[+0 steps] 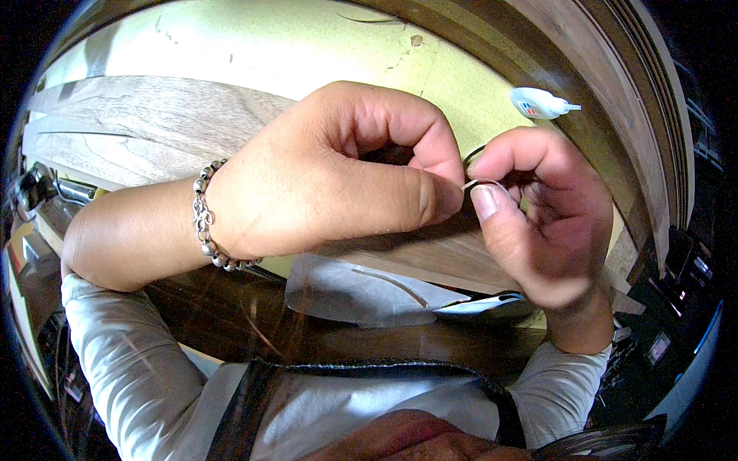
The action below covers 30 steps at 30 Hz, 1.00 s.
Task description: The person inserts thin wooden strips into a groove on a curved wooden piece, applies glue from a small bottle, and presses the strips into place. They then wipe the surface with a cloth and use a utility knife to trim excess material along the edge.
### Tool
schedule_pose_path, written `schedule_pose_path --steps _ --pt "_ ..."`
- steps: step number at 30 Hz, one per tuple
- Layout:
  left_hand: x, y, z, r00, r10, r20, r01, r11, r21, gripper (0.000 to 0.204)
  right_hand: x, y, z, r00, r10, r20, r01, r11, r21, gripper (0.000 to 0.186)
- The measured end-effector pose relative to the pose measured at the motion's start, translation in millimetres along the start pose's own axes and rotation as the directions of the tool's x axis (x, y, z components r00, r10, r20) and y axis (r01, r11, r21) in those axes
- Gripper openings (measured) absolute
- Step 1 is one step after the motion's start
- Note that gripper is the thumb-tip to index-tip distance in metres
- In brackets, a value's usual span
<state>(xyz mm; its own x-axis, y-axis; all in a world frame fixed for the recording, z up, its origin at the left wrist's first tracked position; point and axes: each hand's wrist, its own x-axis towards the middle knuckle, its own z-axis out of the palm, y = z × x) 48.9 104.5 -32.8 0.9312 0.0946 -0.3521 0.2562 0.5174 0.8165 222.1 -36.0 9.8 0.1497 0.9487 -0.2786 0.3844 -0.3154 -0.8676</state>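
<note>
My left hand [346,177], with a silver beaded bracelet [206,215] at the wrist, is closed, its thumb and forefinger pinching a thin curved strip [480,181] near the middle right of the view. My right hand [542,215] is curled just beside it, thumb and forefinger at the same strip, which arches over the right thumbnail. The strip is small, so its material and full shape cannot be made out. Under my hands lie pale and brown wood-grain boards [123,115] on a pale yellow surface [277,34].
A small white nozzled bottle [538,104] lies at the upper right. A translucent sheet with a dark curved piece [354,300] lies below my hands. Stacked brown strips or edges [630,54] curve along the right. Dark, indistinct objects [38,184] crowd the far left.
</note>
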Motion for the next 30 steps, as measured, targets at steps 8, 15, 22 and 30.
schedule_pose_path --steps 8,15,22,30 --pt "0.0 -0.2 -0.6 1.0 0.015 0.013 -0.016 1.0 0.022 0.007 1.7 3.3 1.7 0.998 -0.068 0.006 0.068 0.996 -0.052 0.013" --pt "0.4 -0.4 0.3 1.0 0.006 -0.003 -0.006 1.0 0.01 0.008 1.5 9.0 8.1 0.982 -0.179 -0.068 0.17 0.978 -0.123 0.015" --pt "-1.4 0.1 0.8 1.0 0.02 0.015 -0.02 1.0 -0.004 0.008 4.3 14.2 1.6 0.985 -0.066 -0.159 0.037 0.983 -0.18 0.014" --pt "0.7 -0.6 -0.3 1.0 0.022 0.002 -0.021 0.995 -0.096 0.009 8.8 11.9 -3.6 0.981 0.192 -0.04 -0.161 0.907 0.388 0.008"
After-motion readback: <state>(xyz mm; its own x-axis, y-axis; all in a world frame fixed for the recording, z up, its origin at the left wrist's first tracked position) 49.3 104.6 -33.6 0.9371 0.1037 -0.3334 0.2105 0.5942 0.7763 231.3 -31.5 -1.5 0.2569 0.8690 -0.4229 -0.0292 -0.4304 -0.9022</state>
